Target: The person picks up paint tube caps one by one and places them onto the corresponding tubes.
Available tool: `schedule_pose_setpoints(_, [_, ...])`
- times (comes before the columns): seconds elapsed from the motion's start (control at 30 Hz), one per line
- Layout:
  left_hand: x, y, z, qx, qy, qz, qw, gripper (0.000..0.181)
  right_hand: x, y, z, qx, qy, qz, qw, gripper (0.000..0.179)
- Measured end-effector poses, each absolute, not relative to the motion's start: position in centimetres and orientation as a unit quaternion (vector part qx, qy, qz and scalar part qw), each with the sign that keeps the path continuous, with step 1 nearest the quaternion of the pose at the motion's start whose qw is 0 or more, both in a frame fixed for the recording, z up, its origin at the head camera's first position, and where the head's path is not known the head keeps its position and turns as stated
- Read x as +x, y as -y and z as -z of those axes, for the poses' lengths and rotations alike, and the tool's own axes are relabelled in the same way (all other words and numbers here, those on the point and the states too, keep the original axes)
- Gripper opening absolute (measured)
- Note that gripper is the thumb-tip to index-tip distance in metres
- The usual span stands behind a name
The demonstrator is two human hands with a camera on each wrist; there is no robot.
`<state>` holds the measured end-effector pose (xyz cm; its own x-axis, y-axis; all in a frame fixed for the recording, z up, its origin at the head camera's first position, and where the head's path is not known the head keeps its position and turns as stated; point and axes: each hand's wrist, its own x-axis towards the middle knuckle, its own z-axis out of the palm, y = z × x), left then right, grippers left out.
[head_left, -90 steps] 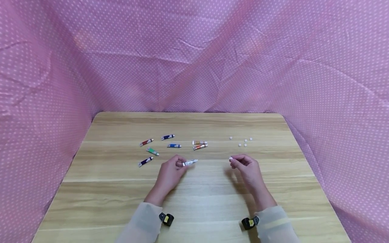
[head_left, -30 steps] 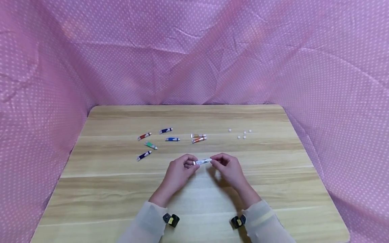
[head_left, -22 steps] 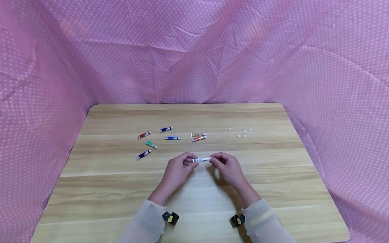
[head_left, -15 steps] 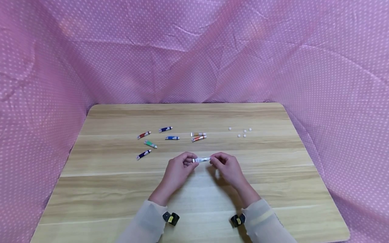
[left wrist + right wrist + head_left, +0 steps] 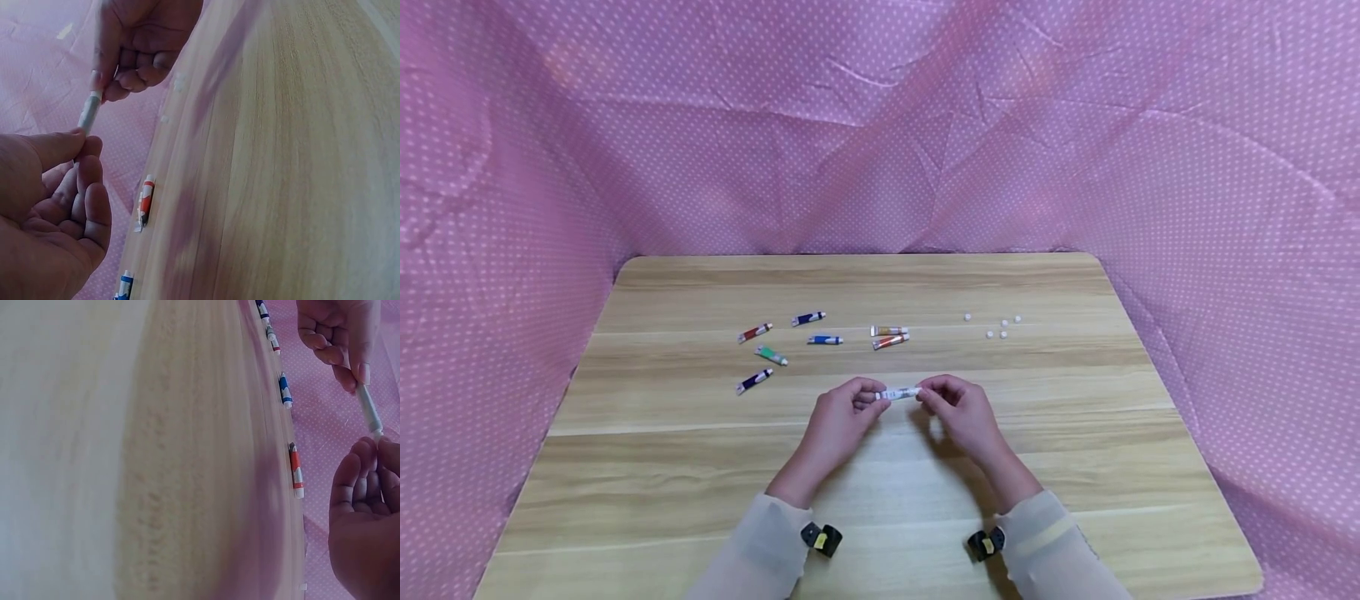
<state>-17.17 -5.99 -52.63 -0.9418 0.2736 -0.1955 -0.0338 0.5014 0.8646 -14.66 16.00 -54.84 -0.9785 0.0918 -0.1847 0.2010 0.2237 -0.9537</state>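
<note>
Between my two hands, above the table, lies a small white paint tube (image 5: 898,394), roughly level. My left hand (image 5: 842,418) pinches its flat end between thumb and fingers. At the other end, the thumb and forefinger of my right hand (image 5: 962,414) pinch a white cap at the tube's neck; the fingertips mostly hide it. In the right wrist view the tube (image 5: 369,411) narrows toward those fingertips. The left wrist view shows the same tube (image 5: 89,114) running from one hand to the other.
Beyond my hands lie an ochre tube (image 5: 889,331) and an orange-red tube (image 5: 891,342). Further left are a blue tube (image 5: 825,340), a green tube (image 5: 771,356), a red tube (image 5: 755,333) and dark ones. Several loose white caps (image 5: 1003,323) sit at the back right of the table (image 5: 700,500).
Three seconds ago the hands were apart, the right holding a white cap. They have since come together, bringing the cap to the tube's neck; over the last half second they barely move.
</note>
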Motion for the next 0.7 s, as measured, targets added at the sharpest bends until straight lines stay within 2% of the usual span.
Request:
schedule_pose_setpoints(0.4, [-17.19, 5.94, 52.41, 0.064, -0.852, -0.494, 0.162, 0.017, -14.52, -15.70, 54.66, 0.081, -0.788, 0.610, 0.038, 0.014])
schedule_pose_setpoints(0.7, [-17.15, 5.72, 52.27, 0.085, -0.855, -0.487, 0.155, 0.019, -14.53, -15.38, 54.51, 0.079, -0.801, 0.591, 0.059, 0.045])
